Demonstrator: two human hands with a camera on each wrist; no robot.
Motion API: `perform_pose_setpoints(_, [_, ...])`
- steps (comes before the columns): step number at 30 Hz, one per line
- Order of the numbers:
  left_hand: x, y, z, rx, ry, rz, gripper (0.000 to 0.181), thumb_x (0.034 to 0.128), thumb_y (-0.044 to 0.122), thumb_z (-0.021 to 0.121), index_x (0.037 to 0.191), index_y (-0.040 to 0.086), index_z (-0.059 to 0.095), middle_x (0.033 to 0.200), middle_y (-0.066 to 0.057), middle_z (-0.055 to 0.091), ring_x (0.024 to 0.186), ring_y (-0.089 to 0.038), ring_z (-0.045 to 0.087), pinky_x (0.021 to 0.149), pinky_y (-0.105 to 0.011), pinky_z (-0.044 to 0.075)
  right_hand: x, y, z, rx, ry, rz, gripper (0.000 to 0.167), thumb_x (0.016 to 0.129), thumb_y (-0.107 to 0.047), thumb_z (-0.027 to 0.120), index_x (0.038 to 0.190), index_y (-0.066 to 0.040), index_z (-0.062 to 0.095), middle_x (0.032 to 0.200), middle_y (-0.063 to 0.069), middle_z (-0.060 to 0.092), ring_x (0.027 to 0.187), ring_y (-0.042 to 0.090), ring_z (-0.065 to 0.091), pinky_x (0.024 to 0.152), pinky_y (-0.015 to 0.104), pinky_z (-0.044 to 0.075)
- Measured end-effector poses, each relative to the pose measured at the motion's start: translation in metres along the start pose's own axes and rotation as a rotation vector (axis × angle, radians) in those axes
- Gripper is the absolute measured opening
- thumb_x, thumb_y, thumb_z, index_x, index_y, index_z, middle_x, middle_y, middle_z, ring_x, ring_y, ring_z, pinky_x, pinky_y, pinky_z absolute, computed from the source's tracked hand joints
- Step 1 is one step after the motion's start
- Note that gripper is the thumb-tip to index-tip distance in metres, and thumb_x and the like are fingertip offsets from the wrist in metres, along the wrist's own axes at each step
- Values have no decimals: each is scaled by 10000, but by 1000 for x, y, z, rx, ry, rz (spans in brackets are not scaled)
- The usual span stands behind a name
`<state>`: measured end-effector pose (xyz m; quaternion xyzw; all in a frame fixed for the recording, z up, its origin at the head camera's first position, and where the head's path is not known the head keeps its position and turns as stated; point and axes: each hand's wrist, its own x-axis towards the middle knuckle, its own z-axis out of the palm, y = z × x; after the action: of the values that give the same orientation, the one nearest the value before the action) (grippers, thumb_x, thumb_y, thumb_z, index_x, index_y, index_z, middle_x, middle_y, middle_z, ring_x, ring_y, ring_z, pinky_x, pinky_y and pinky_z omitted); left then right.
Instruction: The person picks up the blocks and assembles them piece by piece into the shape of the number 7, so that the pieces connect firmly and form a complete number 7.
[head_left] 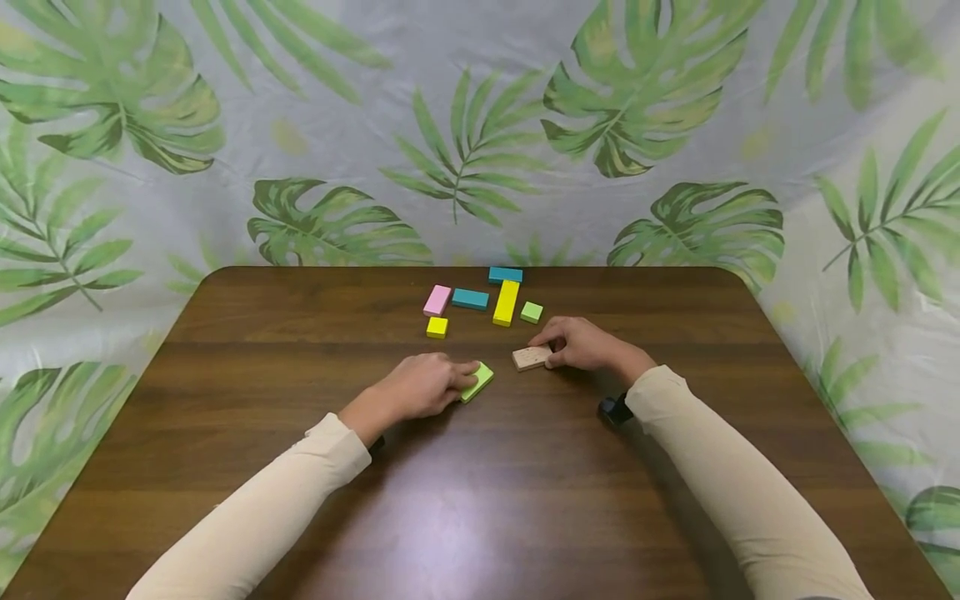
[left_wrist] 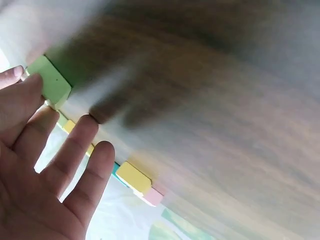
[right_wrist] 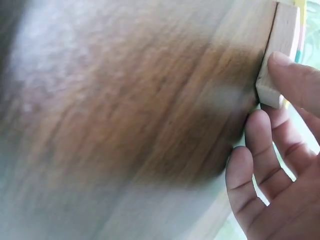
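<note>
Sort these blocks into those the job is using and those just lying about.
Apparently in use:
light green rectangular block, pinched by the left hand
bare wood rectangular block, pinched by the right hand

Seemingly just lying about, untouched:
pink rectangular block
far teal rectangular block
near teal rectangular block
long yellow block
small yellow block
small green block

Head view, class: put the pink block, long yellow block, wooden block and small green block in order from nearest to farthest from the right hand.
1. Wooden block: pinched by the right hand.
2. Small green block: beyond the wooden block.
3. Long yellow block: just left of the small green block.
4. Pink block: farther left, past a teal block.
</note>
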<state>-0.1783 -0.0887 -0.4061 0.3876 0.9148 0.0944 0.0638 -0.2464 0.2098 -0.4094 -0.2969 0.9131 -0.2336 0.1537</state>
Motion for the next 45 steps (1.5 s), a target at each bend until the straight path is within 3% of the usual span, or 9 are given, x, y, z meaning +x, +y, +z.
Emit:
perform_pose_setpoints(9, [1, -3, -4, -12, 15, -37, 348, 942, 153, 659, 1287, 192, 677, 1446, 26, 569, 1033, -260, 651, 802, -420, 561, 5, -5, -9, -18, -6, 5, 374, 871, -56, 718, 1242, -102, 708, 1159, 99, 660, 904, 198, 562, 837, 344, 475])
perform_pose_setpoints(14, [3, 0, -6, -20, 12, -61, 355, 952, 160, 647, 1304, 200, 662, 1455, 41, 560, 1087, -261, 644, 817, -433, 564, 10, -5, -11, -2, 1, 5, 379, 871, -52, 720, 1246, -97, 705, 1142, 103, 657, 899, 198, 556, 832, 341, 475])
perform_pose_setpoints(25, [-5, 7, 5, -47, 34, -63, 353, 944, 160, 661, 1295, 199, 672, 1443, 38, 573, 1104, -270, 646, 827, -450, 571, 12, 0, 3, 34, 3, 18, 388, 870, -50, 719, 1255, -88, 698, 1112, 115, 655, 850, 170, 530, 789, 301, 462])
perform_pose_setpoints(40, [-9, 16, 7, 27, 47, -56, 359, 942, 160, 658, 1295, 216, 680, 1417, 9, 601, 1052, -286, 673, 741, -463, 579, 19, -3, 1, -26, 14, -20, 383, 871, -56, 715, 1252, -91, 701, 1217, 125, 664, 926, 213, 580, 854, 362, 492])
perform_pose_setpoints(45, [-9, 19, 9, 116, 96, -14, 323, 932, 159, 663, 1248, 208, 711, 1380, -16, 637, 948, -270, 619, 696, -392, 538, 21, -5, -1, -16, 14, -18, 381, 867, -51, 721, 1245, -104, 707, 1207, 117, 674, 915, 202, 587, 847, 342, 495])
